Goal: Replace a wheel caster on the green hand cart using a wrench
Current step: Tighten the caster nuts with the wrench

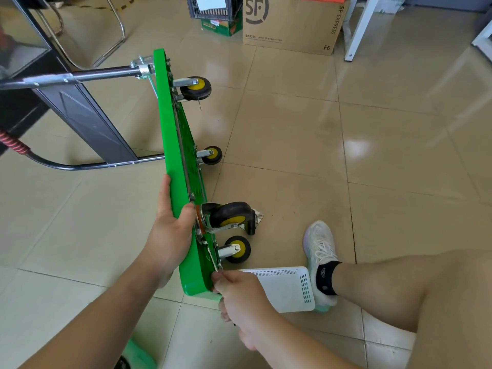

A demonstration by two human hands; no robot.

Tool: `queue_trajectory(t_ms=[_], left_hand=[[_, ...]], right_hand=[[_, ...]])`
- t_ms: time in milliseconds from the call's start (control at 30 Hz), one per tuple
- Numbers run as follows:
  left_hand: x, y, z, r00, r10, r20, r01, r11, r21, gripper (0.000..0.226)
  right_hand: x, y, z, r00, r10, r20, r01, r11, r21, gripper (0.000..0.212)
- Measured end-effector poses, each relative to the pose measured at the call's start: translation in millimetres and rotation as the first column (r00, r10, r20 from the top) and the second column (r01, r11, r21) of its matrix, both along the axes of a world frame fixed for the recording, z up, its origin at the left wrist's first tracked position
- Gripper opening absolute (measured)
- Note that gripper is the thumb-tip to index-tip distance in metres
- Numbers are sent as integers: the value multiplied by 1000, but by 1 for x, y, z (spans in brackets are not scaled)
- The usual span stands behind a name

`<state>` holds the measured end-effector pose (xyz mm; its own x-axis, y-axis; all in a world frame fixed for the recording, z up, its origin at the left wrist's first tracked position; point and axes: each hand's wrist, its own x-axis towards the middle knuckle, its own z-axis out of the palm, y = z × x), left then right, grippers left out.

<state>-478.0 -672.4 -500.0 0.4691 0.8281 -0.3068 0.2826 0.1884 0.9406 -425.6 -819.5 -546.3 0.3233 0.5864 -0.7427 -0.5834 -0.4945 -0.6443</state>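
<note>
The green hand cart (174, 155) stands tipped on its side, underside and casters facing right. My left hand (170, 230) grips its near upper edge, thumb on the deck side and fingers curled over beside a large black caster (230, 217) with a yellow hub. A metal plate shows on that caster's right; I cannot tell whether it is fastened. Three smaller yellow-hub casters (237, 249) (212, 155) (197, 87) stick out of the underside. My right hand (239, 296) is curled at the cart's near bottom corner around a thin tool, seemingly the wrench, almost wholly hidden.
A white perforated basket (287, 288) lies on the tiled floor beside my right foot (319, 251). The cart's folded handle (80, 77) points left, past a dark table leg (87, 118) and a chrome chair frame (114, 35). A cardboard box (292, 25) and a crate (213, 8) stand at the back.
</note>
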Motion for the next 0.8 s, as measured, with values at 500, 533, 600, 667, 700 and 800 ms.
queue_trajectory(t_ms=[500,533,600,667,700,800], left_hand=[[0,0,2,1000,-12,14,12,1000,-7,66],[0,0,2,1000,-11,14,12,1000,-8,66],[0,0,2,1000,-8,12,8,1000,-6,66],[-1,0,2,1000,-11,8,11,1000,-7,66],[0,0,2,1000,-12,4,12,1000,-9,66],[-1,1,1,1000,-11,-4,11,1000,-5,65]], right_hand=[[-6,0,-5,996,-73,56,71,997,37,17],[-5,0,-4,996,-63,56,61,998,35,17],[-4,0,-2,998,-47,49,46,998,30,17],[-3,0,0,998,-46,40,45,999,28,16],[-3,0,0,998,-46,44,45,999,24,16],[0,0,2,998,-30,64,29,1000,9,17]])
